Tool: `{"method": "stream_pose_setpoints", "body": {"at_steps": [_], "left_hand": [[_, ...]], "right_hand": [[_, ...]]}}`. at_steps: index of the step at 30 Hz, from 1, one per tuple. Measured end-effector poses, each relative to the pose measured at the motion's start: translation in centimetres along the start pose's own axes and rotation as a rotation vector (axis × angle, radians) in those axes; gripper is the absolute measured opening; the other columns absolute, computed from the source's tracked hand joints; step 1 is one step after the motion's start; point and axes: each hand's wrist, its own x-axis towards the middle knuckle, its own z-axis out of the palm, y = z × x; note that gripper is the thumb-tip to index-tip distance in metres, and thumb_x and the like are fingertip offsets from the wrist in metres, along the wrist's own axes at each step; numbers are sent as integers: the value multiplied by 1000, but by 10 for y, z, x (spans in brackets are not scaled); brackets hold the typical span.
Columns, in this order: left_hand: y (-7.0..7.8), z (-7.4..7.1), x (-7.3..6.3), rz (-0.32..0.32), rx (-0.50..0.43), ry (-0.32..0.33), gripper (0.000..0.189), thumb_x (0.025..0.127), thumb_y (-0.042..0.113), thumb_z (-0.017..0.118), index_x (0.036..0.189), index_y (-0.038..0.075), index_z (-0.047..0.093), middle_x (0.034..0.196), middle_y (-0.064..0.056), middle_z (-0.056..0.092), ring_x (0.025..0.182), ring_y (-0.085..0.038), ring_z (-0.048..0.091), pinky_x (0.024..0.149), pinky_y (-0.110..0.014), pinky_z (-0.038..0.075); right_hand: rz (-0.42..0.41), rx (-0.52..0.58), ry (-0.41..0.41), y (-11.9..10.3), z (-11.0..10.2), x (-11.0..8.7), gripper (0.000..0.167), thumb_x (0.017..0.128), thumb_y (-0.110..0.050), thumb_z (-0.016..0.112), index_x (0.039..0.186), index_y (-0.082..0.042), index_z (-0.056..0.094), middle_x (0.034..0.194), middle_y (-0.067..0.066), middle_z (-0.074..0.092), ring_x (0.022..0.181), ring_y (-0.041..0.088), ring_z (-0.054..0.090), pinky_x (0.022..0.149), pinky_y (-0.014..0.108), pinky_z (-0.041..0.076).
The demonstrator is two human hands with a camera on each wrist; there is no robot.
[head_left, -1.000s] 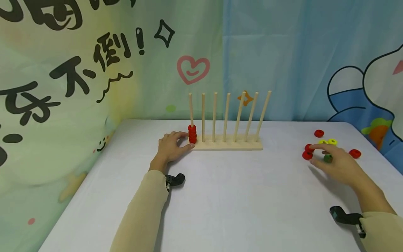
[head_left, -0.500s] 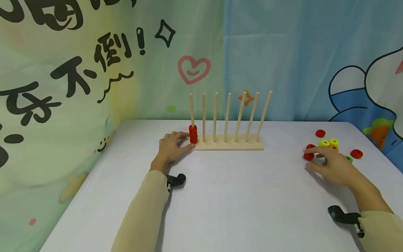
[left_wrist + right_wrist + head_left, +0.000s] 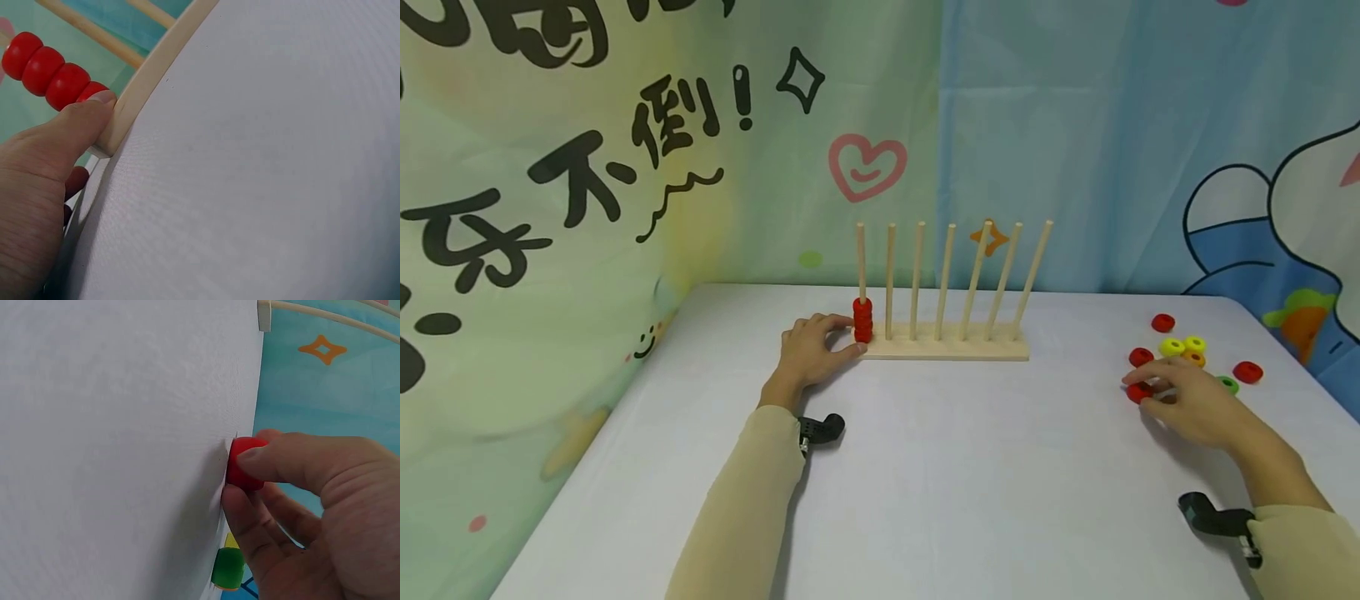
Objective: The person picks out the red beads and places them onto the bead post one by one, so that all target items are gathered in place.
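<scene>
The right hand (image 3: 1195, 406) pinches a red bead (image 3: 1136, 393) at the table (image 3: 970, 492), well to the right of the rack (image 3: 943, 347), whose long axis runs left to right. The left hand (image 3: 810, 350), thumb and fingers parted, grips the rack's far-left end.

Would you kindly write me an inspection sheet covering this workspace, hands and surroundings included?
Surface: table with a white covering.
Job's things: wooden rack with seven pegs, red stack on the leftmost; loose beads in red, yellow, orange and green towards the right side.
Clutter: nothing seen.
Hands: left hand holds the rack's left end; right hand pinches a red bead.
Cables: nothing seen.
Surroundings: printed backdrop behind and at left.
</scene>
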Motion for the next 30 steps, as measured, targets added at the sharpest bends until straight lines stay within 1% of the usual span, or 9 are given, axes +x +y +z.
{"method": "stream_pose_setpoints", "body": {"at_steps": [2, 5, 9, 12, 16, 20, 24, 27, 30], "left_hand": [[0, 0, 0, -2, 2, -1, 59, 86, 63, 59, 134, 29, 59, 140, -4, 54, 125, -31, 43, 99, -52, 31], [0, 1, 0, -8, 0, -4, 59, 86, 63, 59, 134, 29, 59, 140, -4, 53, 125, -31, 43, 100, -52, 31], [0, 0, -1, -15, -1, -7, 58, 86, 63, 59, 135, 30, 58, 141, -4, 53, 126, -31, 43, 100, -52, 30], [1, 0, -1, -14, -4, -6, 58, 87, 63, 59, 135, 30, 58, 141, -4, 52, 125, -31, 43, 100, -51, 30], [3, -1, -1, -12, -7, -8, 58, 87, 63, 60, 135, 30, 58, 141, -4, 52, 125, -31, 43, 99, -51, 30], [3, -1, -1, -11, -6, -6, 58, 86, 63, 60, 135, 30, 58, 142, -4, 52, 125, -31, 43, 99, -51, 30], [3, -1, 0, -9, -11, -4, 58, 86, 63, 60, 134, 30, 59, 141, -4, 52, 125, -31, 43, 99, -52, 30], [2, -1, 0, -8, -6, -7, 59, 86, 63, 60, 134, 30, 59, 141, -4, 53, 124, -31, 43, 99, -52, 31], [2, -1, 0, -6, -3, -10, 59, 86, 64, 60, 135, 29, 58, 141, -4, 53, 124, -31, 43, 99, -51, 31]], "right_hand": [[-6, 9, -9, 0, 1, 0, 34, 89, -9, 69, 122, -4, 63, 121, 28, 55, 103, 44, 54, 76, 51, 55], [-14, 22, -15, -3, 2, 0, 36, 90, -13, 70, 124, -3, 62, 119, 24, 59, 103, 41, 56, 79, 51, 54], [-22, 30, 36, -8, 3, 1, 38, 91, -19, 71, 124, -4, 62, 120, 22, 60, 106, 43, 58, 86, 58, 50], [-24, 44, 76, -12, 1, 1, 38, 91, -22, 71, 124, -6, 62, 124, 23, 57, 106, 45, 58, 85, 59, 51], [-47, 49, 78, -16, -2, 0, 38, 93, -22, 68, 128, -9, 61, 128, 22, 55, 103, 44, 60, 78, 53, 55], [-75, 49, 71, -21, -3, 1, 36, 94, -21, 66, 129, -12, 60, 128, 19, 57, 102, 39, 59, 74, 41, 55], [-98, 39, 102, -28, -2, 3, 30, 95, -22, 66, 123, -13, 64, 122, 15, 61, 100, 34, 58, 74, 35, 49], [-111, 39, 125, -34, -1, 5, 29, 93, -23, 68, 120, -13, 66, 117, 13, 63, 98, 32, 59, 74, 33, 49], [-119, 52, 143, -41, -1, 8, 31, 92, -25, 71, 120, -13, 66, 114, 11, 65, 96, 30, 61, 72, 28, 50]]}}
